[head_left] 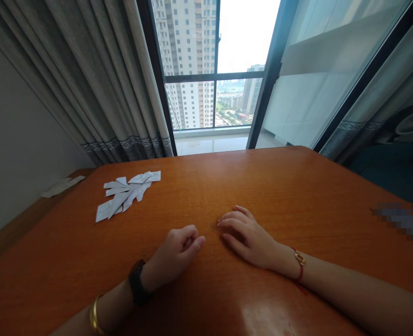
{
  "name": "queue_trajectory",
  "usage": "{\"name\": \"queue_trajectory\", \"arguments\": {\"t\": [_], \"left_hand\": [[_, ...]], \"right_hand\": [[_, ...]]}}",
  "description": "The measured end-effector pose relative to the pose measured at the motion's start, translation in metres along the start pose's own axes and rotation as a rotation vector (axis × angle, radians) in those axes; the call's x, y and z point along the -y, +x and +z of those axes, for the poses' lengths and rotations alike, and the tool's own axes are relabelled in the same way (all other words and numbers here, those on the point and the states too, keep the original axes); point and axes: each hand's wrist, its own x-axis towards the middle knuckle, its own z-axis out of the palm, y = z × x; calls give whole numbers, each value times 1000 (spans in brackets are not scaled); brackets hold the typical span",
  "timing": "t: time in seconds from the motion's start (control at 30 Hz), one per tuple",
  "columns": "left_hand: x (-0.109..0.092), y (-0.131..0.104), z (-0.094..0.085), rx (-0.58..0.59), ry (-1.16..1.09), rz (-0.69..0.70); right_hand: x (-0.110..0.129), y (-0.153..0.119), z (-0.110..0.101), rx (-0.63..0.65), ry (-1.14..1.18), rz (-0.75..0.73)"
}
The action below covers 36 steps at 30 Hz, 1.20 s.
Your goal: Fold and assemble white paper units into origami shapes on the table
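My left hand (178, 252) rests on the orange-brown wooden table (262, 177) with its fingers curled into a loose fist, and nothing shows in it. A black watch (139, 282) and a gold bangle (94, 317) are on that arm. To its right, my right hand (246, 235) lies palm down with the fingers a little apart, holding nothing. A red cord bracelet (300, 261) circles the right wrist. Beyond my left hand, at the far left of the tabletop, lies a loose pile of torn white paper strips (125, 193), apart from both hands.
Past the far edge are a grey curtain (115, 84) and a window (215, 79) with tall buildings outside. Some pale paper (62, 186) lies on a ledge at the left wall. A blurred-out patch (405, 221) covers something at the table's right side.
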Motion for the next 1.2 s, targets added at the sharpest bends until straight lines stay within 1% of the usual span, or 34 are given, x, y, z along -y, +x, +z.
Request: {"name": "queue_trajectory", "arguments": {"t": [0.13, 0.27, 0.43, 0.67, 1.2], "left_hand": [[-2, 0, 0, 34, 15, -11], [-2, -1, 0, 38, 14, -10], [-4, 0, -1, 42, 6, -21], [-4, -1, 0, 66, 40, 1], [-4, -2, 1, 78, 91, 24]], "right_hand": [[2, -2, -5, -16, 45, 41], [3, -3, -5, -26, 47, 81], [1, -2, 1, 32, 106, 119], [4, -2, 0, 100, 54, 81], [1, -1, -1, 122, 13, 28]]}}
